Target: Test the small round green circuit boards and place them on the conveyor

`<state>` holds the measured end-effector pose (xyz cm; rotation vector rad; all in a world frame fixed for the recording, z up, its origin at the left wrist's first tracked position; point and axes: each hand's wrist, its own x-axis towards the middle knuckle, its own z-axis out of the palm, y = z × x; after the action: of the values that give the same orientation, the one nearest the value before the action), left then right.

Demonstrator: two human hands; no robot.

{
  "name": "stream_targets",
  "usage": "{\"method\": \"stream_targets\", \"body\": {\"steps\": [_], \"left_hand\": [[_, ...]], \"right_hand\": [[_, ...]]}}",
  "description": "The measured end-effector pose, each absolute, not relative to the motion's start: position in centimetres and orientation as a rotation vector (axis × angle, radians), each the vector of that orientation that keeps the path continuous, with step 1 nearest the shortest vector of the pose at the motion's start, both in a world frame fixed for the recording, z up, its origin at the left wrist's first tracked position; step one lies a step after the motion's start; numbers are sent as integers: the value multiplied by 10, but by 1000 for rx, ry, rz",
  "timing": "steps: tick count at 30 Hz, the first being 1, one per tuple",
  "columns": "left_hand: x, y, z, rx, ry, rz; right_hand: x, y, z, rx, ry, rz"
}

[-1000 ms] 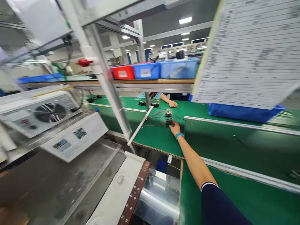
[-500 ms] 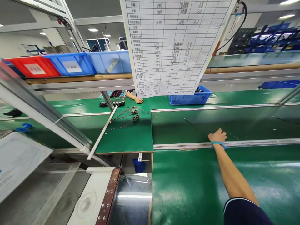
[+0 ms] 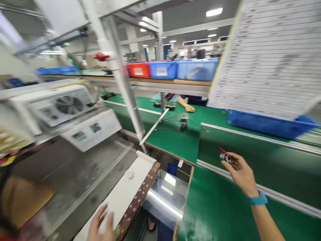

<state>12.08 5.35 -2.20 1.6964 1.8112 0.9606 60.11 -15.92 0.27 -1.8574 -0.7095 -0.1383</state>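
My right hand [image 3: 242,172], wearing a blue wristband, is closed on a small motor [image 3: 222,156] with a red wire, held above the green belt [image 3: 283,182]. The fingers pinch the motor from its right side. My left hand [image 3: 101,224] is at the bottom, slightly blurred, with its fingers apart over the white strip [image 3: 120,194]; nothing shows in it. Several similar motors [image 3: 184,117] with red wires lie on the green board [image 3: 175,142] beyond my hands.
At the far side rests another person's hand [image 3: 190,109]. A metal upright [image 3: 125,90] and a white rod [image 3: 154,127] stand left of the board. A paper form [image 3: 268,60] hangs at the upper right, before a blue bin [image 3: 263,124]. Left is a machine with a fan [image 3: 69,104].
The view has swung left. My right hand has lifted from the belt's edge and now shows a motor in its fingers. My left hand has come into view at the bottom.
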Motion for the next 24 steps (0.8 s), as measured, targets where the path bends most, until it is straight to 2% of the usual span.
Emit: {"method": "stream_targets", "body": {"steps": [3, 6, 8, 11, 14, 16, 19, 24], "left_hand": [[139, 31, 18, 2074, 1482, 1237], [149, 22, 48, 2485, 1399, 1236], [137, 23, 54, 2592, 1575, 1063], [94, 23, 46, 2377, 1931, 582], [43, 15, 31, 1986, 2139, 98], [14, 4, 21, 1793, 2202, -51], [-18, -16, 1, 1607, 2133, 62], [-36, -46, -40, 1138, 1631, 577]], "right_hand": [[508, -89, 41, -1635, -1285, 149], [421, -28, 55, -1315, -1763, 462], [369, 10, 46, -1140, -1948, 631], [302, 61, 10, -1082, -2074, 766], [244, 105, -31, -1292, -2171, 766], [211, 127, -53, -1464, -2259, 741], [174, 146, -75, -1602, -2377, 681], [149, 153, -98, -1717, -2456, 579]]}}
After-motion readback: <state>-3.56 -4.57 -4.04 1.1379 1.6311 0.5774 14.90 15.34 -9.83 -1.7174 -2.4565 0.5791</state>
